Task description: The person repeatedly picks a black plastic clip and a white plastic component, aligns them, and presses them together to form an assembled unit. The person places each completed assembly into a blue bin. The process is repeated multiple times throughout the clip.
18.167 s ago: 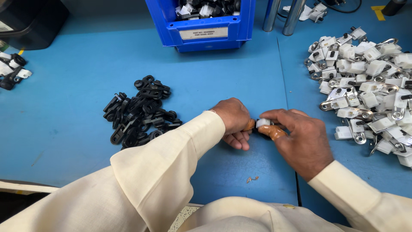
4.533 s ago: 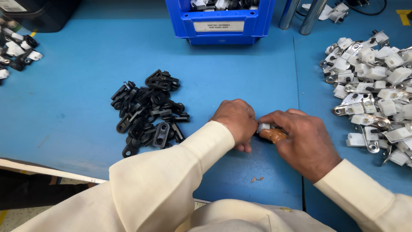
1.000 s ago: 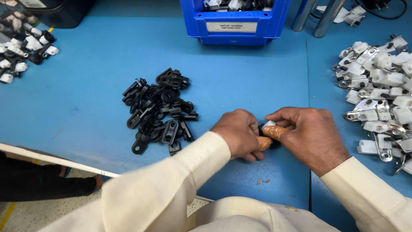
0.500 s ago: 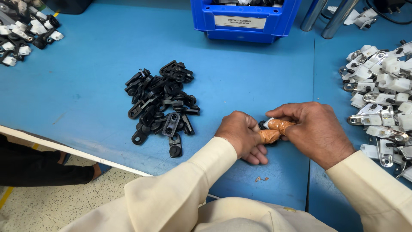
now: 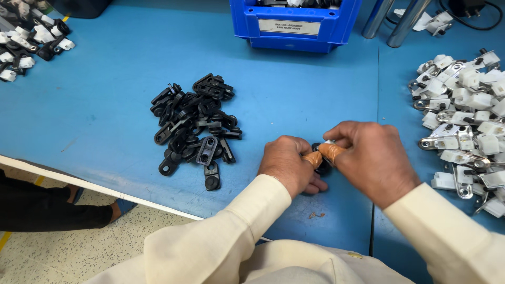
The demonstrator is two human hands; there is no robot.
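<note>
My left hand (image 5: 286, 163) and right hand (image 5: 371, 158) meet over the blue desk (image 5: 105, 105), their fingers (image 5: 323, 152) curled shut around a small black part (image 5: 321, 165) pinched between the orange-capped fingertips; a sliver of white shows at its top, and most of the part is hidden by the fingers. The part sits just above the desk surface, between both hands. To my left lies a heap of black plastic clips (image 5: 194, 126), near the left hand but apart from it. To my right lies a heap of white and metal pieces (image 5: 468, 121), just beside the right hand. A blue bin (image 5: 294, 26) stands at the far edge.
</note>
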